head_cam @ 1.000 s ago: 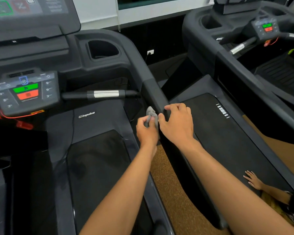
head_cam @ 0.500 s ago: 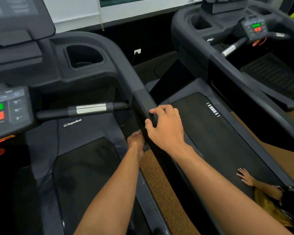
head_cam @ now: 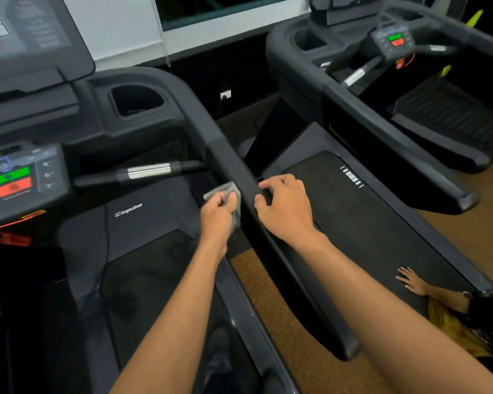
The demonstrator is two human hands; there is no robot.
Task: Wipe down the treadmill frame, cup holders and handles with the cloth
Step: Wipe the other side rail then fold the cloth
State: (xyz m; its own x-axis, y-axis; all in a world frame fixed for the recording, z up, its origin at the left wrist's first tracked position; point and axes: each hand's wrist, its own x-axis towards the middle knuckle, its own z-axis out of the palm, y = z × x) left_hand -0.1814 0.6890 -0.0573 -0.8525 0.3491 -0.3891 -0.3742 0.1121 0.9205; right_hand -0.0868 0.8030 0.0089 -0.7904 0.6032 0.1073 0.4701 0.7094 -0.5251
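A grey cloth (head_cam: 230,194) is bunched in my left hand (head_cam: 218,216), pressed against the inner side of the treadmill's right side rail (head_cam: 234,163). My right hand (head_cam: 285,207) rests on the outer side of the same rail, fingers curled over its top edge with nothing in them. The rail runs from the console arm down toward me, ending at a rounded tip (head_cam: 345,348). A cup holder (head_cam: 137,99) sits in the console above. A chrome-banded handle (head_cam: 148,170) sticks out just left of the cloth.
The control panel (head_cam: 15,177) with green and red buttons is at the left. A second treadmill (head_cam: 353,211) stands to the right, with another person's hand (head_cam: 411,281) on its belt. Brown floor (head_cam: 271,294) shows between the machines.
My left hand dropped below the rail with the cloth out of sight, then came back up; the cloth shows again against the rail's inner side. My right hand stayed on the rail.
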